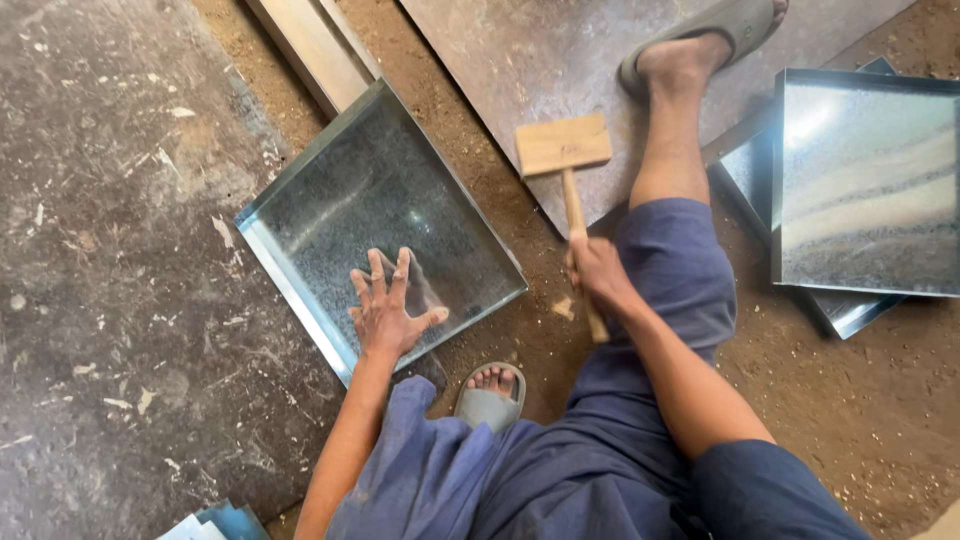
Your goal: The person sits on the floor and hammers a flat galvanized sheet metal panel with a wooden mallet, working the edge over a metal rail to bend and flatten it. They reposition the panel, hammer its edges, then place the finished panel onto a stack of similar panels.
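Dusty brown dirt floor [880, 400] strewn with chips, with a dark, stained slab [110, 250] to the left and a flat grey metal sheet [540, 60] at the top. Resting at the slab's edge, partly on the dirt: a shallow square tray of shiny galvanised sheet metal [350, 190], rims turned up. Left hand [388, 305] pressed flat inside the tray near its lower corner, fingers spread wide apart, thumb out to the side. Right hand [597, 272] clamped around the handle of a pale wooden mallet [566, 160], block head up, over the grey sheet's edge. Stacked to the right, well apart: more shiny metal trays [865, 190]. Blue trousers, grey sandals [490, 400] on both feet. Pale wooden plank [315, 45] at top left.
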